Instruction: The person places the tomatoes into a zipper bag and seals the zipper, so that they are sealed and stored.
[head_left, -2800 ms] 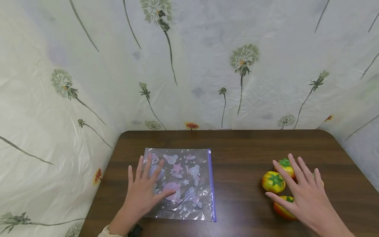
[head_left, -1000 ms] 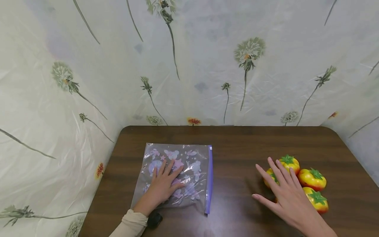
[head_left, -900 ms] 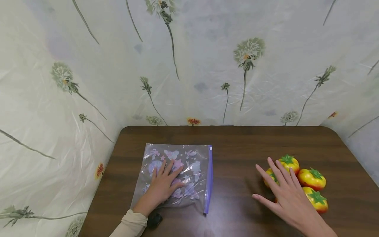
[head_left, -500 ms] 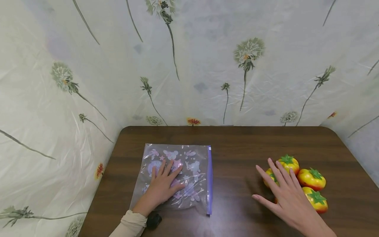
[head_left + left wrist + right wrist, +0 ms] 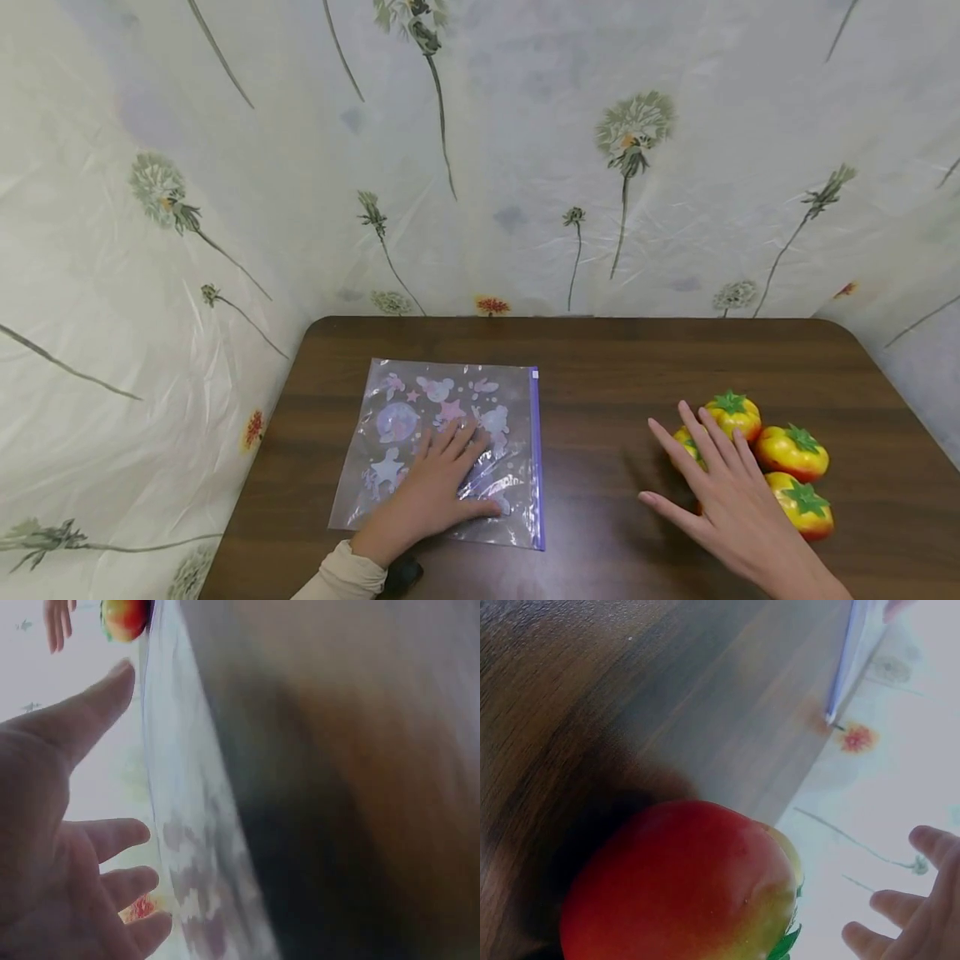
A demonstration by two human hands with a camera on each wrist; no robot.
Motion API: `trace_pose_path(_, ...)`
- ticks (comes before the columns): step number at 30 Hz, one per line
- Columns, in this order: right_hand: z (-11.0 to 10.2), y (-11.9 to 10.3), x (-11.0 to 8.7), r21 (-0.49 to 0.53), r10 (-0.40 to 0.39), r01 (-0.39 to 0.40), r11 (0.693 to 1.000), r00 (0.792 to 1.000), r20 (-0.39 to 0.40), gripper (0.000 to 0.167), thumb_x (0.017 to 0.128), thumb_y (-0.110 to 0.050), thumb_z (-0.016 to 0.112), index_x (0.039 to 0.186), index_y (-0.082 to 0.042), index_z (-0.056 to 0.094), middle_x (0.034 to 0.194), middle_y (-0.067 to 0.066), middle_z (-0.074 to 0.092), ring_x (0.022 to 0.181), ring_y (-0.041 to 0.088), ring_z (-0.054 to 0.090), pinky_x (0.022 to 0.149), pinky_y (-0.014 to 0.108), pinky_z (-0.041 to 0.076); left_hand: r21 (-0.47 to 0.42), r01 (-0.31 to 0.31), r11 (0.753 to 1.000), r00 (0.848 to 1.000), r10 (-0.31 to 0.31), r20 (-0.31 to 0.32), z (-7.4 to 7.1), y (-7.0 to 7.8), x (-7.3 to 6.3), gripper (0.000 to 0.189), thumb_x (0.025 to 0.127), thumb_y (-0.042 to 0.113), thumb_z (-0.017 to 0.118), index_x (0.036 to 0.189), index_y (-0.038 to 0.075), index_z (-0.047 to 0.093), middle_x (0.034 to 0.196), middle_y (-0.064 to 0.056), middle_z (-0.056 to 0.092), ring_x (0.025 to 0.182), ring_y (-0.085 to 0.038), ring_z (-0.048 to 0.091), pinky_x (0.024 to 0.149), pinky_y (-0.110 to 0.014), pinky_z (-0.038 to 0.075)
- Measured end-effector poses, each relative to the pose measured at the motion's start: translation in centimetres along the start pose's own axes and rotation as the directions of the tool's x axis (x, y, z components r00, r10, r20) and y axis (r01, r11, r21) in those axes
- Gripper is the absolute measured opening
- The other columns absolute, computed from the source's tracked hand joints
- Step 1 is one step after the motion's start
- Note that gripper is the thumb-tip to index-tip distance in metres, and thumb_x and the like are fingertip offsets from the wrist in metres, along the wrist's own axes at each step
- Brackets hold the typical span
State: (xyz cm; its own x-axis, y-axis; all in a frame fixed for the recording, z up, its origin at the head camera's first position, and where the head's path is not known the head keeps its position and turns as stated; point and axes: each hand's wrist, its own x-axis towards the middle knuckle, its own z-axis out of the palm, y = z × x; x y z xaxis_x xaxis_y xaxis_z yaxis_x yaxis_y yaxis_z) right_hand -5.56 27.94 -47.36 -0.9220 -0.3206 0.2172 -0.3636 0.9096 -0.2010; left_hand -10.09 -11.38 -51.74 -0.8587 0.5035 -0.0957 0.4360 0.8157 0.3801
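A clear zip bag [image 5: 393, 379] with pastel animal and star prints lies flat on the table, its purple zip strip [image 5: 537, 475] on the right. Over its lower middle is my left hand [image 5: 431, 500], fingers spread. In the left wrist view, the thumb and fingers of that hand [image 5: 45, 787] stand loosely apart, holding nothing. My right hand [image 5: 727, 508] spreads above a cluster of yellow-red fruits [image 5: 793, 454] with green star-shaped tops, hiding part of them. One red-sided fruit [image 5: 682, 885] looms large beneath the hand in the right wrist view.
The dark brown wooden table [image 5: 600, 375] has rounded far corners. Behind it and at the sides hangs a pale sheet [image 5: 510, 167] printed with dandelions. A small black object [image 5: 403, 575] shows beside the left sleeve [image 5: 348, 575].
My left hand has come from the bag's left side onto its middle, then shifted right and nearer. My right hand shifted left earlier, uncovering fruits on the right, then stayed still.
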Motion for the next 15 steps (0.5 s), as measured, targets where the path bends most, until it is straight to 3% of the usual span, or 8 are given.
trace_pose_path(5,0.06,0.06,-0.10,-0.004,-0.002,0.002,1.000,1.000,0.010,0.088,0.092,-0.058,0.069,0.164,-0.031,0.028,0.175,0.011,0.013,0.161,0.038,0.012,0.131,0.059,-0.010,0.049,-0.012,0.999,0.999,0.011,0.035,0.35,0.80,0.03,0.103,0.085,0.073,0.066,0.164,0.017,0.031,0.174,-0.008,0.018,0.161,-0.035,0.014,0.128,-0.068,0.016)
trace_pose_path(15,0.14,0.53,-0.41,-0.007,-0.003,0.003,1.000,1.000,0.004,0.088,0.091,-0.058,0.070,0.164,-0.030,0.029,0.175,0.011,0.013,0.160,0.039,0.013,0.132,0.056,-0.011,-0.003,0.002,1.000,0.999,-0.002,0.034,0.69,0.64,0.04,0.088,0.093,0.065,0.061,0.164,0.021,0.031,0.174,-0.004,0.018,0.162,-0.033,0.011,0.129,-0.067,0.012)
